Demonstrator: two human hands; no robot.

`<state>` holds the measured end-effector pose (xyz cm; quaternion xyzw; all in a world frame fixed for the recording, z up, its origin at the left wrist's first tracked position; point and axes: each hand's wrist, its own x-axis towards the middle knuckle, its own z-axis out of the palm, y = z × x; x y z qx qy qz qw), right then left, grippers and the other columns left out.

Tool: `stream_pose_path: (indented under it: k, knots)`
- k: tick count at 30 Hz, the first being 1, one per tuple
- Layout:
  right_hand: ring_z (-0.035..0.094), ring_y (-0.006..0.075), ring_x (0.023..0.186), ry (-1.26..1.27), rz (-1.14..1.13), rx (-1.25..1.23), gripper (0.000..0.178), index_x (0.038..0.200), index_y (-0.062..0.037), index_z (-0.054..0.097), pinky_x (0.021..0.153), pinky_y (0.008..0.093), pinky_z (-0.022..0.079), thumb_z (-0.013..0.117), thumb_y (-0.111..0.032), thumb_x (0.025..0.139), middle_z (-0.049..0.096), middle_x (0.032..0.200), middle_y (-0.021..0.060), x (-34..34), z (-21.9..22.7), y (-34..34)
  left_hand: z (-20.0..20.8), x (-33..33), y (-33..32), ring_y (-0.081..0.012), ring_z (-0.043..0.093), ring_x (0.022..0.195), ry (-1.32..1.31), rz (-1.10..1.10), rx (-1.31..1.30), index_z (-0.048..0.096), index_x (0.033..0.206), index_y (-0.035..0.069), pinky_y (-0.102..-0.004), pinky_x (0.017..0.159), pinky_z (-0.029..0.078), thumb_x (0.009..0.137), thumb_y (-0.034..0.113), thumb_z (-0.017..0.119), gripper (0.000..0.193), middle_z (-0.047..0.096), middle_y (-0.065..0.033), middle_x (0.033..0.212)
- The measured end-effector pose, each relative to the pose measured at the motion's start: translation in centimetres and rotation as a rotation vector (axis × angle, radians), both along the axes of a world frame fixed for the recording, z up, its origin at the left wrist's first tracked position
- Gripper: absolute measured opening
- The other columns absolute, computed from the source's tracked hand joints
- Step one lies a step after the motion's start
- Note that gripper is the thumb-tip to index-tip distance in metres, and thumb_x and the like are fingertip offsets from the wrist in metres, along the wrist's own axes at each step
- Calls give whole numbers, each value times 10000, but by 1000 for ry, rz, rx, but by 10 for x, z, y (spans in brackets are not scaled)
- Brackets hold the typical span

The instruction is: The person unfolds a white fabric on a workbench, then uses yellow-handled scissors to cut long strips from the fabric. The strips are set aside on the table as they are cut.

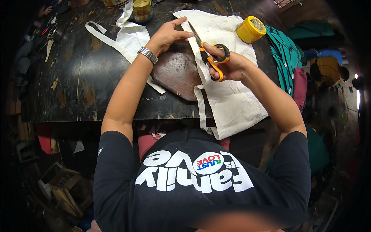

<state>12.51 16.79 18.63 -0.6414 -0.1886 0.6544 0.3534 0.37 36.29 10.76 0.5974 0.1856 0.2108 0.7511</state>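
My right hand (232,65) is closed round the orange and black handles of a pair of scissors (208,60). Their blades point away from me and lie along the left edge of a large white cloth (232,91). At that edge, my left hand (168,35) holds the cloth near the blade tips, index finger and thumb spread along a narrow strip (196,48). The other left fingers are partly hidden. The lower end of the strip hangs loose over the table's near edge. Under the cloth's left side lies a flat brown stone-like slab (176,71).
A yellow jar (250,29) rests on the cloth's far right part. White cloth scraps (131,36) lie left of my hands on the dark table (96,77). Another jar (142,11) stands at the back. Green folded fabric (284,58) lies along the right side.
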Motion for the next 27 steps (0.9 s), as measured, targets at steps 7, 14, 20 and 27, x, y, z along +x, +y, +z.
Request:
stream_pose_path:
  k: [7, 14, 20, 27]
  knots:
    - [527, 86, 401, -18, -58, 6, 534, 751, -151, 543, 378, 205, 340, 724, -653, 716, 568, 545, 13, -4, -7, 9, 2, -6, -2, -162, 666, 826, 35, -20, 25, 320, 1439, -33, -253, 724, 582, 745, 21, 789, 839, 626, -159, 1099]
    - [523, 64, 401, 50, -57, 47, 476, 808, -149, 534, 374, 186, 343, 756, -565, 744, 546, 527, 3, -5, -7, 6, -8, 8, 14, -165, 661, 888, -14, 118, -156, 478, 1326, -53, -243, 776, 568, 757, 61, 792, 659, 647, -131, 1074]
    - [548, 111, 443, -37, 63, 23, 588, 694, -144, 536, 395, 212, 316, 683, -713, 706, 578, 561, 31, 6, -4, 19, -6, 9, 30, -103, 621, 918, 33, 19, 15, 464, 1375, 31, -240, 820, 536, 815, 99, 748, 632, 632, -49, 1119]
    - [560, 126, 462, -1, 5, 12, 624, 673, -144, 544, 448, 247, 360, 682, -753, 664, 585, 570, 37, 4, -18, 34, 4, 6, 21, -125, 628, 867, 54, 14, 92, 287, 1482, 60, -245, 723, 564, 781, 32, 757, 844, 593, -107, 1168]
